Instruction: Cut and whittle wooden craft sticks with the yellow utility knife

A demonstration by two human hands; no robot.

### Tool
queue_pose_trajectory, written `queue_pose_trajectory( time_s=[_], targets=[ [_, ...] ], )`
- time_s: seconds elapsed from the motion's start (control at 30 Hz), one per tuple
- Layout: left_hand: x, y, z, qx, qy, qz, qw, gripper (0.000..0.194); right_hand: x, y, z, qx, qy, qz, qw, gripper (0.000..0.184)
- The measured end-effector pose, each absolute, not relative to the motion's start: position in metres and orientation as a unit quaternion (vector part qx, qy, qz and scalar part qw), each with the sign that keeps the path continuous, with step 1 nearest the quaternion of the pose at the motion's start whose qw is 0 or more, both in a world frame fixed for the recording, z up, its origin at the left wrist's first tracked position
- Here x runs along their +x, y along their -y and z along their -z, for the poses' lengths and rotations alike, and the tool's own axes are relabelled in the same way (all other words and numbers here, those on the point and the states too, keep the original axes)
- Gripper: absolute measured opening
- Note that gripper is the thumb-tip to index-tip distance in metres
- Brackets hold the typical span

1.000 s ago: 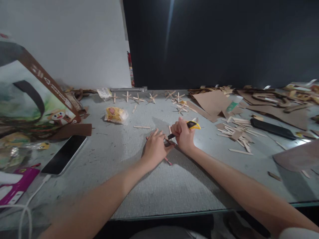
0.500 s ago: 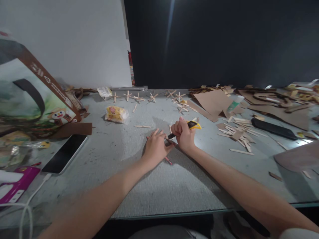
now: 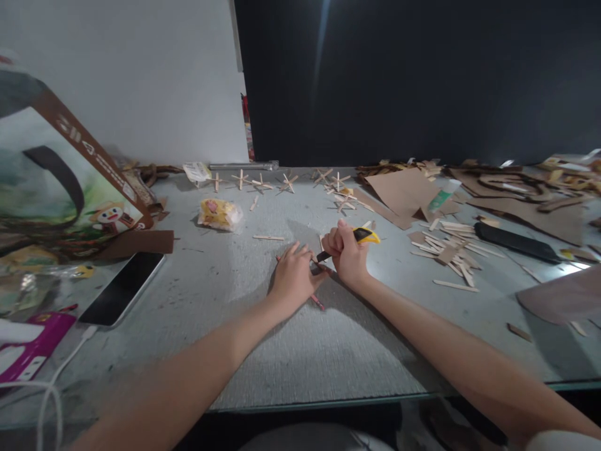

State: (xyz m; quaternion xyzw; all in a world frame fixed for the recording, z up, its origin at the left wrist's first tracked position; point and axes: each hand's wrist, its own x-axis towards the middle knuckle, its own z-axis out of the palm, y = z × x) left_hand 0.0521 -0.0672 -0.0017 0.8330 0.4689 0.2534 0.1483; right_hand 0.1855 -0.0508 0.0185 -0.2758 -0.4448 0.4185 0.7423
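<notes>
1. Head view: my right fingers [image 3: 333, 242] curl tightly around a yellow-and-black cutter [image 3: 369, 236], thumb uppermost, its dark front slanting down toward my other hand.
2. My left fingers [image 3: 293, 257] lie low over the middle of the worktop [image 3: 263, 369], nearly straight, slightly spread, thumb apart. Under that hand runs a thin reddish stick [image 3: 318, 302], one end emerging below my palm. Whether I pinch it or only press, I cannot tell.
3. I judge the step to be cutting or scoring something small by my left thumb; the contact is too small to read.
4. Next, I'd say, it calls for firm pinning, with my thumb clear of the edge.
5. The worktop looks grey and finely streaked. To my right, flat pale wooden sticks [image 3: 453, 250] heap loosely near matte brown cardboard [image 3: 394, 193].
6. Farther back sit spiky little stars of crossed sticks [image 3: 288, 183] and a crinkled, clear-ended packet [image 3: 220, 215].
</notes>
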Motion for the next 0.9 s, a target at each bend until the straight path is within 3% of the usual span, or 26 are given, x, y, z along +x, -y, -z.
queue_pose_trajectory(
  time_s=[0.9],
  targets=[
    [0.045,0.052,0.007,0.843,-0.457,-0.235,0.162,0.023,0.187,0.046,-0.009,-0.300,0.441,-0.431,0.728,0.068]
  ],
)
